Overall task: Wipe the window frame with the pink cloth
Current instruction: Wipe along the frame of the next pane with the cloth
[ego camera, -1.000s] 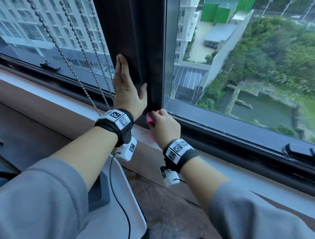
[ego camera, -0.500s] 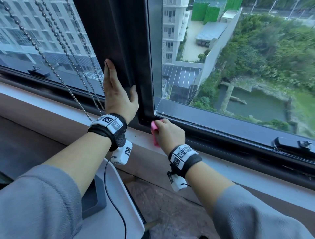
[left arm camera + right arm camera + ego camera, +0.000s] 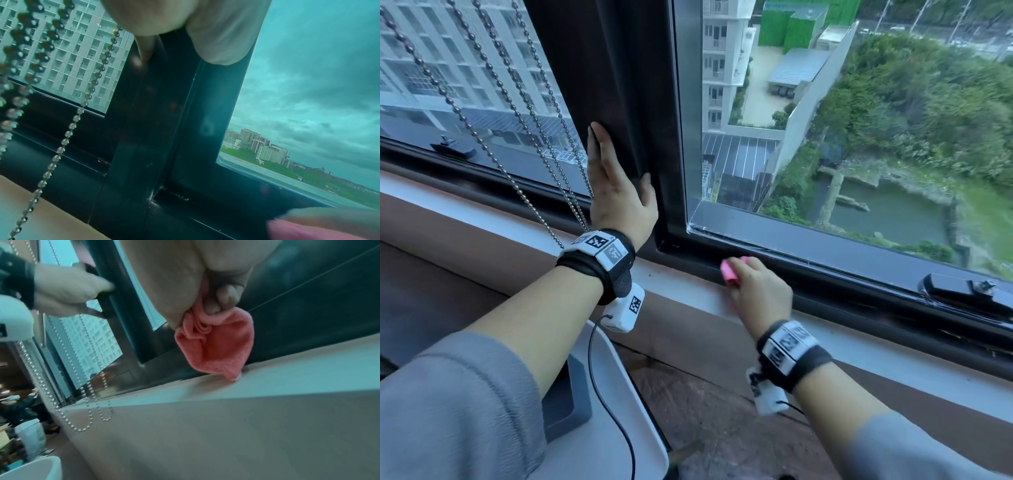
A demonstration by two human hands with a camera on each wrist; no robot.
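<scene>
While no brand or readable writing showed anywhere, only black-and-white square code markers on both wristbands, the right hand [image 3: 758, 296] had its fingers curled round the bunched pink cloth [image 3: 218, 352], which hung below the fist with its lowest tip touching the pale sill [image 3: 287, 366] against the bottom rail of the dark window frame [image 3: 640, 102]. Up and to the left of it, the left hand [image 3: 616, 192] lay flat, fingers straight, on the frame's upright post, beside the bead chains [image 3: 517, 113]
</scene>
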